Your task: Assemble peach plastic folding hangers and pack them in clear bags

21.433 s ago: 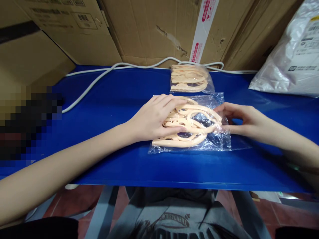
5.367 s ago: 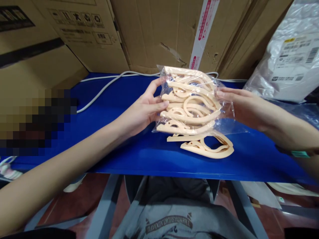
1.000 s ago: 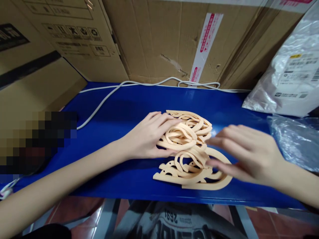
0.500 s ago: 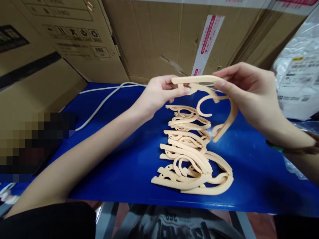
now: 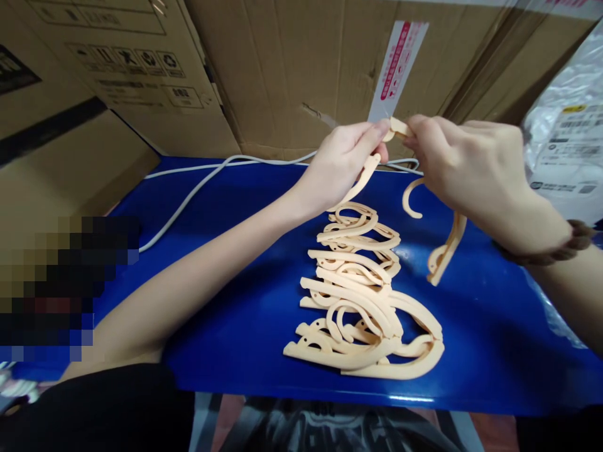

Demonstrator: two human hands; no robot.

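Between my hands, raised over the table, is a beige folding clothes hanger (image 5: 453,246), partly covered by my fingers. Its curved hook (image 5: 407,199) and one arm hang below my right hand (image 5: 471,166), whose fingers are closed around the hanger's middle. My left hand (image 5: 346,157) pinches another part of it near the fingertips of the right. A curved beige piece (image 5: 365,177) shows beneath the left fingers; whether it joins the same hanger I cannot tell. Below the hands lies an overlapping row of folded beige hangers (image 5: 348,289), running toward the table's front edge.
Cardboard boxes (image 5: 292,75) stand along the back and left of the blue table (image 5: 245,289). A white cable (image 5: 188,204) runs behind my left arm. At the right is a plastic-wrapped package (image 5: 565,157) with a label. A blurred-out patch covers the left side.
My right hand has turned over the hanger, back of the hand now facing me. The left hand has moved right and slightly up. The hanger's hook and lower arm have shifted right.
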